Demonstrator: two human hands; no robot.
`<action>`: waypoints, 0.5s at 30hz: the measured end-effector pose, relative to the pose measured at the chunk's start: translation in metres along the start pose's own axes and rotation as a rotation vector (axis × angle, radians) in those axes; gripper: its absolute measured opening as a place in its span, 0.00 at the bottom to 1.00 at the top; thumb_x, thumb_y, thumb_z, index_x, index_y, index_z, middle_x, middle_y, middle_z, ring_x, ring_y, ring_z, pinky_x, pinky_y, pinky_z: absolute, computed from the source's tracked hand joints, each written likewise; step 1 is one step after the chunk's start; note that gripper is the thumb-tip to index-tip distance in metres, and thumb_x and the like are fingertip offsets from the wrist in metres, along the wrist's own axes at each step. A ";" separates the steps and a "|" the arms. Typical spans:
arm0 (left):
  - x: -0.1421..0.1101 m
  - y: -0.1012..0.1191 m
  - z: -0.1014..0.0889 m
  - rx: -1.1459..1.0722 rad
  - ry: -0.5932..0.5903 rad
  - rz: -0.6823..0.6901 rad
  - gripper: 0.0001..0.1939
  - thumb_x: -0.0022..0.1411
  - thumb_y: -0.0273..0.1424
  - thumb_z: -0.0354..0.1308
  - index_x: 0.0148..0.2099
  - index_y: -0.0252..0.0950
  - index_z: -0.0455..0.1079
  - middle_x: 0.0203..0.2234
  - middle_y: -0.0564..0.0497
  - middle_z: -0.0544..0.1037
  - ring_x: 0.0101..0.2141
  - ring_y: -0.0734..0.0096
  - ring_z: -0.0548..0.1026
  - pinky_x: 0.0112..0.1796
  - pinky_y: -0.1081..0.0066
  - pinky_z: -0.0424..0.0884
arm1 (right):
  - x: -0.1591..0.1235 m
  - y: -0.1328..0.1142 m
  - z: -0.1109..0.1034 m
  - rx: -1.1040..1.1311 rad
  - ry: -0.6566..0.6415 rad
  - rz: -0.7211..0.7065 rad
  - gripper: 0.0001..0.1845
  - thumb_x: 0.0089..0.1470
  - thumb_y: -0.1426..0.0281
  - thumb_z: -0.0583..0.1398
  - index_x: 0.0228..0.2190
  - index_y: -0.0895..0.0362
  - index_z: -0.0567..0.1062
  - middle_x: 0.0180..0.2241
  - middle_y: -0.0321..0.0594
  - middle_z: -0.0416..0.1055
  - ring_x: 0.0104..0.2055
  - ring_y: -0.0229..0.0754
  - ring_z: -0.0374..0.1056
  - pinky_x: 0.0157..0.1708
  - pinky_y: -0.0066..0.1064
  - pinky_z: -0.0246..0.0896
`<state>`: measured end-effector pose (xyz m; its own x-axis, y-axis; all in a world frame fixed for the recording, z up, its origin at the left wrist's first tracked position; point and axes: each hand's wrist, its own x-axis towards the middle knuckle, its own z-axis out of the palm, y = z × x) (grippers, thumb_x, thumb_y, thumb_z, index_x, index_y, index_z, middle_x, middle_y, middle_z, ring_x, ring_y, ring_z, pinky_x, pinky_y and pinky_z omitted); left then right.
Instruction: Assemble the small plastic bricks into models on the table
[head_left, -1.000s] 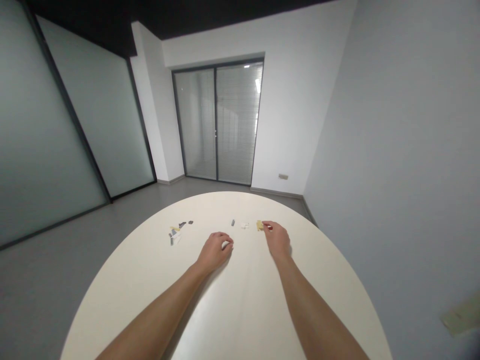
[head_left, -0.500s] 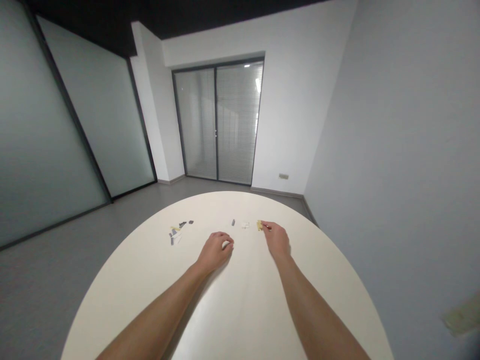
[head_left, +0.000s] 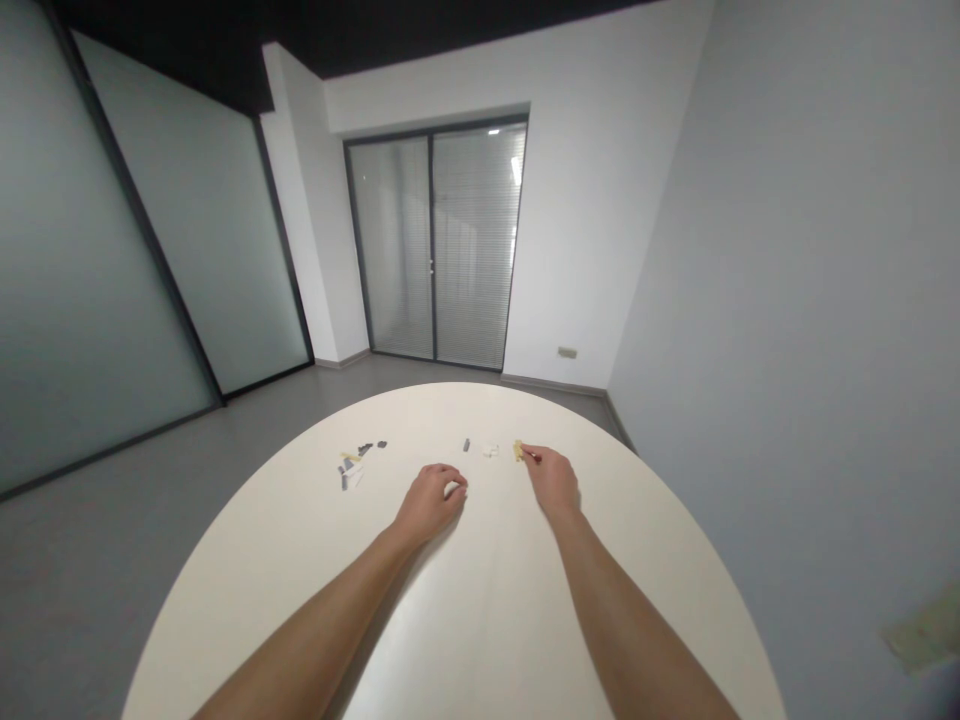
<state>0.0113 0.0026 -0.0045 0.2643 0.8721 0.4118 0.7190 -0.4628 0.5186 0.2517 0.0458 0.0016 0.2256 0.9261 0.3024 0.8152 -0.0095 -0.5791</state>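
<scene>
My left hand (head_left: 430, 500) rests on the round white table (head_left: 480, 620) with its fingers curled over a small white piece that barely shows at the fingertips. Farther right, my right hand (head_left: 553, 478) is closed in a pinch, its fingertips on a small yellow piece (head_left: 517, 451) with a speck of red beside it. Between the two hands, a little farther away, lie a small grey piece (head_left: 466, 444) and a small white piece (head_left: 490, 451).
A loose cluster of several small grey, white and yellow pieces (head_left: 355, 462) lies on the table's left side. Beyond the table's far edge are grey floor, frosted glass partitions (head_left: 112, 300) and a sliding glass door (head_left: 439, 245). A wall runs close on the right.
My right hand has shifted slightly left and away, with the yellow piece at its fingertips. My left hand has stayed where it was.
</scene>
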 end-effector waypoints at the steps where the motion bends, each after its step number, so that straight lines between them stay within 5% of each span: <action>1: 0.000 0.000 0.000 0.000 0.001 0.001 0.10 0.62 0.31 0.54 0.40 0.39 0.78 0.43 0.47 0.79 0.48 0.61 0.72 0.53 0.62 0.64 | 0.000 0.000 0.000 -0.001 0.000 -0.001 0.16 0.62 0.58 0.55 0.45 0.45 0.79 0.41 0.40 0.79 0.41 0.45 0.74 0.37 0.31 0.63; 15: 0.000 -0.003 0.002 -0.002 0.008 0.018 0.09 0.61 0.31 0.55 0.40 0.39 0.78 0.42 0.47 0.79 0.47 0.61 0.73 0.53 0.62 0.65 | -0.002 -0.001 -0.002 0.043 0.022 -0.005 0.14 0.60 0.60 0.56 0.43 0.46 0.79 0.38 0.38 0.79 0.38 0.43 0.73 0.35 0.29 0.61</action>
<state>0.0104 0.0044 -0.0069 0.2718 0.8623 0.4272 0.7128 -0.4787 0.5126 0.2513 0.0430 0.0037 0.2338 0.9176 0.3215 0.7930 0.0114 -0.6092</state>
